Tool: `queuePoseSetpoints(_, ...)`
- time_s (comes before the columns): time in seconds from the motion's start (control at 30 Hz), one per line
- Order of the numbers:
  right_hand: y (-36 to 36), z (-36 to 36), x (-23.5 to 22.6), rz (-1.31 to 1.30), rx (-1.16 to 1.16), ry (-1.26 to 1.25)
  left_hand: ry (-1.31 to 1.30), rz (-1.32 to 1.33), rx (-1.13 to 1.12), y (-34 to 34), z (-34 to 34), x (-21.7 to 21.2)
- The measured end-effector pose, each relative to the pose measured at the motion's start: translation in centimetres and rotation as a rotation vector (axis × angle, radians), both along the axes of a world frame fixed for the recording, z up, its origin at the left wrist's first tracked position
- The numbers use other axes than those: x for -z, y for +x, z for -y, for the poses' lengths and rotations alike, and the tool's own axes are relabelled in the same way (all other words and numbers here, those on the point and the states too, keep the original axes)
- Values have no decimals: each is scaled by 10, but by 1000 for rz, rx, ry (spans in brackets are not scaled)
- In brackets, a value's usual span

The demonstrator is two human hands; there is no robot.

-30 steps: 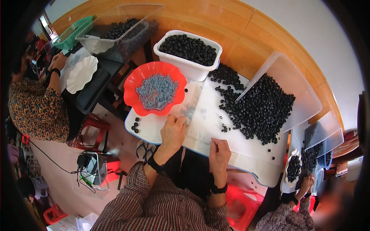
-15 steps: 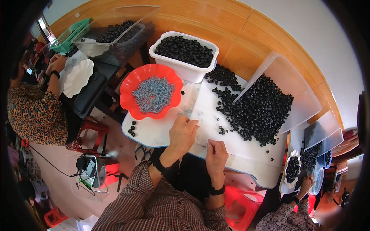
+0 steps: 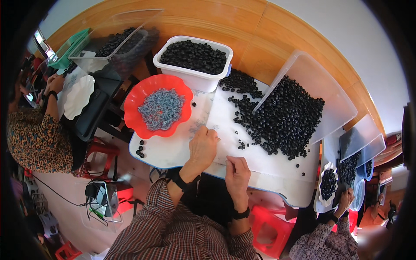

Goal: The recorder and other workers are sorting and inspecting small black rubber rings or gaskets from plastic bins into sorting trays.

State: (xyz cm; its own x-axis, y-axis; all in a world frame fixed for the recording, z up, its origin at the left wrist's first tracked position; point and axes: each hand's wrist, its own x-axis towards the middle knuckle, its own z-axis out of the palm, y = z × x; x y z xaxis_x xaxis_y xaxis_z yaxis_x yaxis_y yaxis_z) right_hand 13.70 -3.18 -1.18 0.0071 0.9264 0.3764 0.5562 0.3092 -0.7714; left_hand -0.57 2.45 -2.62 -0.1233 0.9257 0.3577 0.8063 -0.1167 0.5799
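Note:
Above the front edge of the white table, my left hand has its thumb and fingers closed together. Beside it on the right, my right hand is lower and also pinched, the two apart. Anything between the fingertips is too small to make out. Behind my left hand stands a red wavy-rimmed bowl with a heap of small silvery metal pieces. Right of my hands spreads a large pile of small round black pieces, some showing holes. A few stray ones lie near my right hand.
A white tub full of black pieces stands at the back. A clear plastic bin lies tipped over the pile. Several black pieces lie by the table's left edge. People work at left and right.
The whole view has shifted slightly, so the table and its things appear a little further left. My hands keep nearly the same pinched pose close together.

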Motion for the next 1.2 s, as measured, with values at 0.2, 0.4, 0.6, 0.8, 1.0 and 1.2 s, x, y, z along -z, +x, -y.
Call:
queuePoseSetpoints(0.2,2,0,1,-36,29,-8,29,265,102,2,10,-8)
queuePoseSetpoints(0.4,1,-1,0,-283,59,-110,-384,964,320,2,26,-14)
queuePoseSetpoints(0.6,-3,0,-6,-519,24,-170,-535,1164,365,6,32,-22)
queuePoseSetpoints(0.8,1,-1,4,-490,-11,-134,-479,1047,370,8,34,-22)
queuePoseSetpoints(1.0,3,-2,1,-506,24,-136,-377,934,366,16,34,-15)
queuePoseSetpoints(1.2,6,-2,3,-539,9,-118,-386,876,352,21,33,-15)
